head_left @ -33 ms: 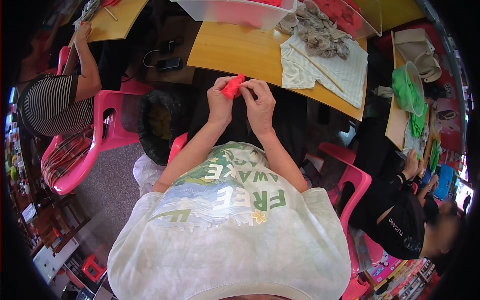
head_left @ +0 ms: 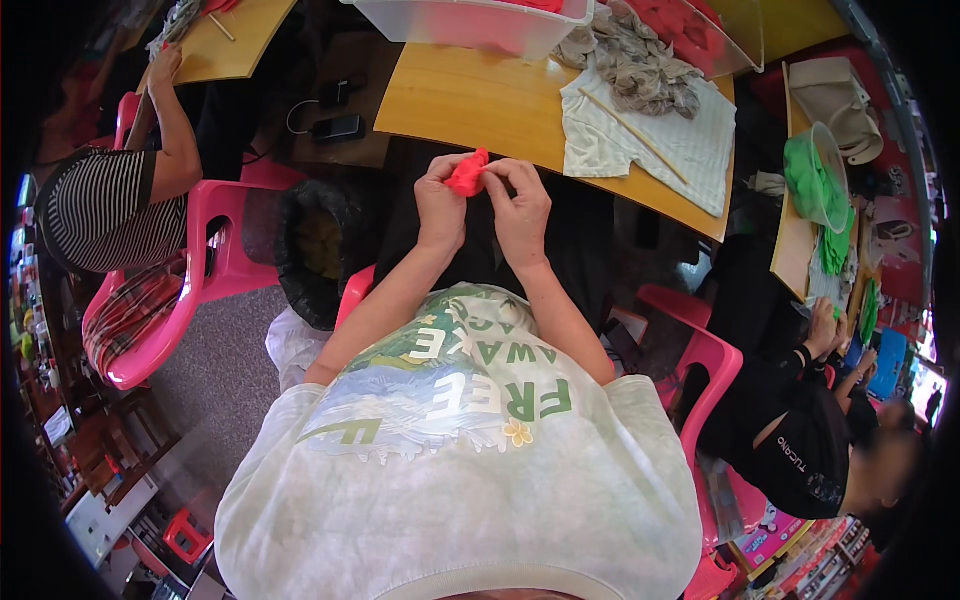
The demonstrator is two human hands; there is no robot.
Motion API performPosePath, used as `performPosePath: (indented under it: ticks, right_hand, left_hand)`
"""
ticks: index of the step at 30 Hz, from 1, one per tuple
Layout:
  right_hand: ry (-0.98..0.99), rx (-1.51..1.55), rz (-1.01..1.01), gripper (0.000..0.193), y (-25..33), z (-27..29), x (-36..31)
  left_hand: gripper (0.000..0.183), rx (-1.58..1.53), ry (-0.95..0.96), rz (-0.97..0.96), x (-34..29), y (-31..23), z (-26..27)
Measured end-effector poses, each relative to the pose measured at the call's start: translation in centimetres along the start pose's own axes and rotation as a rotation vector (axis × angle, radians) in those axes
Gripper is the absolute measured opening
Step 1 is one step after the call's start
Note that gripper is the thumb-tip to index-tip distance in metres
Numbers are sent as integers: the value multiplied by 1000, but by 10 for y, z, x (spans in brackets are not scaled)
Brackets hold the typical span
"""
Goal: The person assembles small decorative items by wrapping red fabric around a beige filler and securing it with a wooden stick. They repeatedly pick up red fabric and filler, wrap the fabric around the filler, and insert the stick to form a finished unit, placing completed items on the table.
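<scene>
Just in front of the table edge, I hold a small crumpled piece of bright red cloth-like material [head_left: 467, 176] up between both hands. My left hand [head_left: 440, 200] has closed fingers on its left side. My right hand [head_left: 522, 205] pinches its right side with thumb and fingertips. Part of the red piece is hidden behind the fingers. Beyond my hands lies the yellow wooden table [head_left: 470, 95]. A white cloth [head_left: 690, 140] is spread on its right part, with a thin wooden stick [head_left: 632, 135] and a heap of greyish sheer fabric [head_left: 650, 70] on top.
A clear plastic bin [head_left: 480, 28] with red pieces stands at the table's back. A black-lined bin [head_left: 315, 255] is on my left, beside a pink chair [head_left: 235, 240] and a person in a striped top [head_left: 110, 205]. At the right, another person's hands [head_left: 825, 330] work near green material [head_left: 812, 180].
The red piece has shifted and bunched slightly differently between my fingers. Both hands stay in nearly the same place.
</scene>
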State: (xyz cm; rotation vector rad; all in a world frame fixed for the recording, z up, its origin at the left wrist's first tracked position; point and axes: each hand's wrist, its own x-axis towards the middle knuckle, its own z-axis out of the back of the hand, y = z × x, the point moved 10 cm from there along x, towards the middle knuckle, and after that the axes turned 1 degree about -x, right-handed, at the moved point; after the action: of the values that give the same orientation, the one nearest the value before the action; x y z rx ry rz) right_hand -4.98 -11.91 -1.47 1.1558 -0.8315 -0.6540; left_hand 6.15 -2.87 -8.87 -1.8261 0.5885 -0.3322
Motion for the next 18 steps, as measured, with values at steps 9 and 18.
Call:
performPosePath:
  ticks: [9, 18]
  right_hand:
    - [38, 392, -390, 10, -76, -17, -15]
    - [42, 527, -451, 8, -74, -25, -21]
  left_hand:
    - [13, -170, -123, 74, -21, 12, 12]
    - [19, -4, -137, -53, -24, -4, 22]
